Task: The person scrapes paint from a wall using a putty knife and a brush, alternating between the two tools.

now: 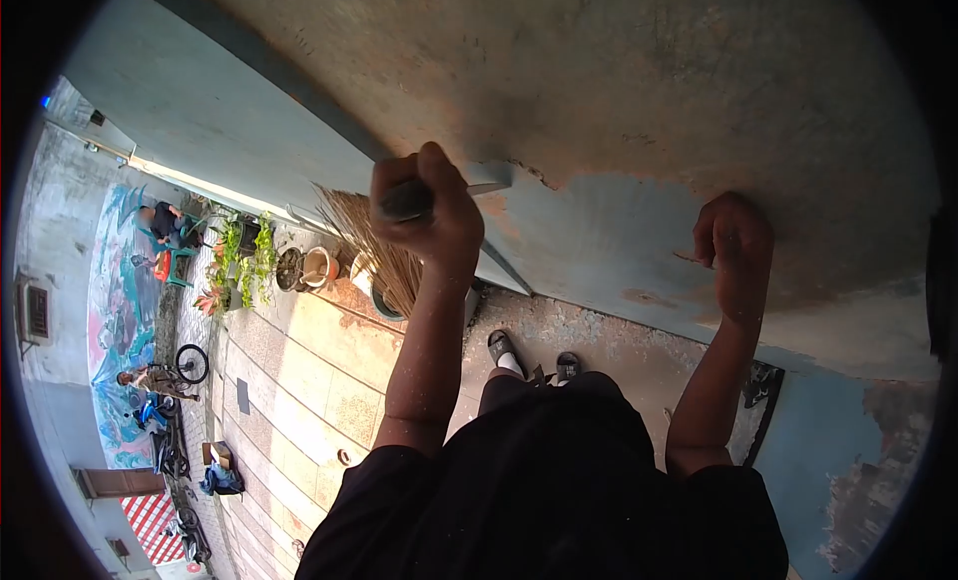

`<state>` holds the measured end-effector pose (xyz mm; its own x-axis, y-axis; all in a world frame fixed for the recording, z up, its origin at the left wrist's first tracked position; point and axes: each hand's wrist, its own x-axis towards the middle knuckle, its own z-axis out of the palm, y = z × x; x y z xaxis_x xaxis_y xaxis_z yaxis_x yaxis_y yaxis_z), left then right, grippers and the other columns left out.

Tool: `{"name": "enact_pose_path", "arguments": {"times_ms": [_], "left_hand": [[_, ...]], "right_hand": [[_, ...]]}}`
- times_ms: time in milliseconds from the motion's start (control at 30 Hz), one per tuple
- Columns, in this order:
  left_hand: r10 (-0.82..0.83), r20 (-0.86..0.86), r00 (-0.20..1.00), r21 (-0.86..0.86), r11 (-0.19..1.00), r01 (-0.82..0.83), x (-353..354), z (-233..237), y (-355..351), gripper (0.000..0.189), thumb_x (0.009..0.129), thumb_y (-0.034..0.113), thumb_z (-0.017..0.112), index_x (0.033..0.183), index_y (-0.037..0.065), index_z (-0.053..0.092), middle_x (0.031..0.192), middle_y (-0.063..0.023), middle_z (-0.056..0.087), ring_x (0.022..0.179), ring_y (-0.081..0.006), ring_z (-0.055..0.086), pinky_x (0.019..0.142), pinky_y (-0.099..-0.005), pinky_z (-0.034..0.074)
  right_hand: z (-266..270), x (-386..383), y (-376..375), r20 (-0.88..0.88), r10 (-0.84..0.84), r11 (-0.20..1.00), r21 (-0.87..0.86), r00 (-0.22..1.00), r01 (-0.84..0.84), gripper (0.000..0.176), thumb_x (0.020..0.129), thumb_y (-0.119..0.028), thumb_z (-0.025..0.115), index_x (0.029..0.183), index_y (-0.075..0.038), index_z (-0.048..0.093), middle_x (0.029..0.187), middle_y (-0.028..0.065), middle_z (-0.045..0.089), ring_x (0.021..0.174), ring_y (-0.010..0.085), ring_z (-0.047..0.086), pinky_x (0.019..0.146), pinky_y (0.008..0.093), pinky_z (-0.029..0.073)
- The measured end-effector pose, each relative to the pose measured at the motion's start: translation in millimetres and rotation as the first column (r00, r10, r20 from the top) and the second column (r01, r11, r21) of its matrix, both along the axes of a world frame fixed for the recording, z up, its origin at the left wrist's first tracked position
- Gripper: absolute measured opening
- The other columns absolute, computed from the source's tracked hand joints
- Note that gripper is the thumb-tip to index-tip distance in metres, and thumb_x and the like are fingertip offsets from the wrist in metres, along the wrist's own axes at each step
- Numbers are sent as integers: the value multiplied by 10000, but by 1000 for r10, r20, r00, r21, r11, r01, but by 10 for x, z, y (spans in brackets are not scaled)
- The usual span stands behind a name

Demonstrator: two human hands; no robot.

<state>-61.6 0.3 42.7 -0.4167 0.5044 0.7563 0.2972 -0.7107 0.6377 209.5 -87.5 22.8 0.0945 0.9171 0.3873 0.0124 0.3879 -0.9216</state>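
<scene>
My left hand (pixel 444 216) is wrapped round the dark handle of a scraper (pixel 489 178). Its pale blade reaches right and meets the wall (pixel 639 216) beside a ragged edge of peeling paint (pixel 536 173). My right hand (pixel 733 236) is curled closed near the wall, to the right of the bared patch. A thin brown sliver (pixel 688 258) sticks out from its fingers; what it is, I cannot make out. The wall shows light blue paint below and brownish, stained plaster above.
A bundle of thin sticks like a broom (pixel 364 246) stands left of my forearm, beside potted plants (pixel 239 256). My sandalled feet (pixel 506 350) are on the paved ground. Farther left are a seated person (pixel 165 221), another person (pixel 155 380), a bicycle (pixel 192 364) and motorbikes (pixel 170 445).
</scene>
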Motion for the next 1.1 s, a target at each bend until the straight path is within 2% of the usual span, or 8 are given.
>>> {"name": "enact_pose_path", "arguments": {"times_ms": [267,333,600,667,767,967,1033,1100], "left_hand": [[-144,154,977,206,972,111,-83,331,-342,315,958,226,617,779,56,421,543,-46,511,498,-80,481,461,-248,395],[100,-223,970,103,992,-78,-59,-19,-24,269,938,144,644,777,63,445,562,-20,518,523,-59,462,489,-229,381],[-301,-42,953,308,903,299,-261,395,-485,335,988,285,527,774,39,447,584,-75,569,501,-109,512,518,-273,452],[52,-173,984,274,962,-3,-66,129,-188,258,938,184,628,754,59,498,556,-65,559,497,-120,528,500,-264,436],[85,-348,934,87,995,-58,-41,-93,-71,247,911,127,672,748,60,499,571,-65,568,522,-109,538,510,-256,430],[-426,51,903,350,855,384,-73,323,-426,288,916,71,643,712,53,440,588,-55,571,544,-99,539,513,-264,439],[14,-116,993,283,959,20,-46,129,-188,272,906,64,653,712,51,462,578,-42,550,547,-92,538,511,-255,430],[32,-301,953,19,999,-27,-66,-179,-18,228,894,60,668,733,55,506,602,-38,569,546,-80,529,512,-240,417]], "right_hand": [[4,27,24,51,-11,1000,12,999,11,313,976,-315,621,796,-66,560,710,1,539,589,58,461,523,230,355],[-5,8,6,23,-7,1000,3,1000,6,315,977,-315,620,794,-66,560,713,1,541,591,58,462,523,230,356],[19,19,23,35,-21,1000,-6,999,21,344,975,-347,620,788,-64,566,722,4,547,588,60,461,529,229,360],[3,26,19,20,7,1000,26,1000,-7,343,974,-348,622,791,-63,568,717,6,543,590,62,459,531,230,358],[8,22,11,6,-1,1000,0,1000,1,344,975,-345,620,788,-61,565,707,6,537,590,61,456,530,231,354],[0,31,16,7,8,1000,10,1000,-8,334,976,-325,619,786,-57,558,717,8,538,598,64,460,538,233,358],[21,33,16,7,11,1000,9,1000,-11,332,974,-322,623,785,-57,556,720,8,538,602,66,461,541,233,361],[9,23,-8,3,16,1000,11,1000,-16,331,972,-319,626,783,-57,554,723,7,539,606,67,463,545,233,364]]}}
